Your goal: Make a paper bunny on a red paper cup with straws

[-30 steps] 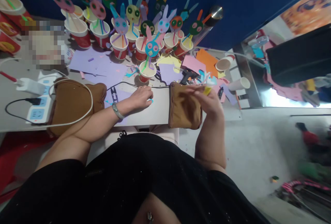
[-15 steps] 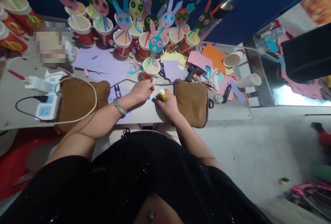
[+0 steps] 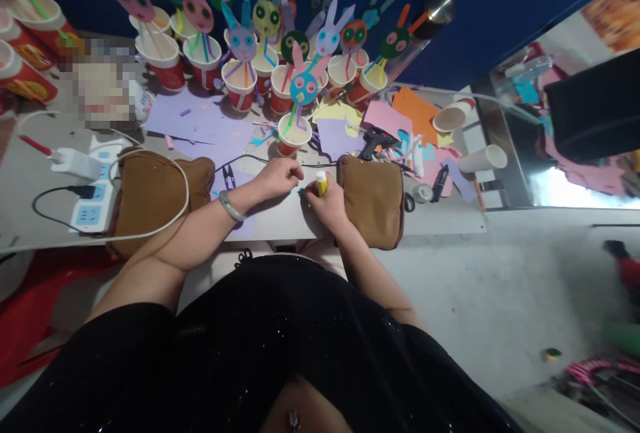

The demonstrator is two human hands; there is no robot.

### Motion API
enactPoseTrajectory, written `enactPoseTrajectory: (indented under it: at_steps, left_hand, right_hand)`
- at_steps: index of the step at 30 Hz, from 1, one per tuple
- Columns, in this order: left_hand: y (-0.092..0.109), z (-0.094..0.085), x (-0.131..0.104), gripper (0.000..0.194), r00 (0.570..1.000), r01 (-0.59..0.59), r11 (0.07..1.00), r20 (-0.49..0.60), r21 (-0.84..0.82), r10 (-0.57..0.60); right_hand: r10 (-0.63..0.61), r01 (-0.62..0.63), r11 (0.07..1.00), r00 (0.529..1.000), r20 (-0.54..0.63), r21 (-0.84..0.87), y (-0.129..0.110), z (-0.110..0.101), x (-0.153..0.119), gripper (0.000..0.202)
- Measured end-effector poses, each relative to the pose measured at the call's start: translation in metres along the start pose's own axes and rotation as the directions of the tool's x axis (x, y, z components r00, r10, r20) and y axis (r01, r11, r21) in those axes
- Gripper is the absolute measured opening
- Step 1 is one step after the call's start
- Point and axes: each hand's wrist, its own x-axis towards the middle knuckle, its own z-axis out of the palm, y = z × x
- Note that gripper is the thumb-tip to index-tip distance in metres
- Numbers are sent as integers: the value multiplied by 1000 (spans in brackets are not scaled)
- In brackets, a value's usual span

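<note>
My right hand (image 3: 327,203) is wrapped around a small yellow glue stick (image 3: 321,184) with a white end, held upright. A tiny teal paper piece (image 3: 301,191) shows at its fingertips. My left hand (image 3: 280,177) lies just to the left, palm down, with its fingers curled together over the table; what they hold, if anything, is hidden. Beyond both hands stands a red and white paper cup (image 3: 295,131) with a blue paper rabbit (image 3: 304,88) on coloured pipe-like legs in it. Black thread snips (image 3: 229,178) lie left of my left hand.
Two brown cushions (image 3: 371,203) flank my hands. Several cups with rabbits (image 3: 240,83) stand behind. Purple paper (image 3: 200,119), a black glue gun (image 3: 375,142) and scraps cover the table. A power strip (image 3: 95,199) and white cable (image 3: 186,183) are at the left.
My right hand has shifted slightly, with the glue stick now more upright. The fingers of my left hand have lifted and moved slightly right. The whole view has shifted a little.
</note>
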Motion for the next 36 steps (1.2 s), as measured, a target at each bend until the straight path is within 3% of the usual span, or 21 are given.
enactPoseTrajectory:
  at_steps: [4,9,15,20,23,26,29,32,36]
  left_hand:
    - [1,2,1,17,998,37,980,63,-194,-25]
    - [6,1,-1,7,993,49,956,116,-290,-16]
    - [10,-3,-2,7,992,38,942,128,-335,5]
    - [10,-2,-2,8,994,-3,954,103,-300,35]
    - [8,0,-1,8,995,-19,963,92,-270,45]
    - [6,0,-1,10,994,-28,970,93,-240,52]
    - [4,-6,-1,14,998,-39,993,43,-115,44]
    - [3,-18,-2,15,1000,-19,992,-5,127,20]
    - [4,-30,-4,16,1000,6,972,20,236,-11]
  right_hand:
    - [-1,21,976,996,-92,216,-3,-7,-4,17]
    - [34,4,943,994,-108,332,-7,-11,-4,21]
    - [60,-41,933,997,-43,359,-11,-11,-6,24]
    - [94,-115,835,993,66,537,-6,-10,-4,40]
    - [110,-121,831,993,53,543,-3,-8,-2,43]
    - [36,-21,929,999,-34,370,1,-8,-1,29]
    - [-140,138,990,985,-104,-20,8,-7,0,8]
    - [-300,283,893,954,6,-349,14,-5,1,5]
    - [-344,366,798,929,138,-479,12,-1,-3,13]
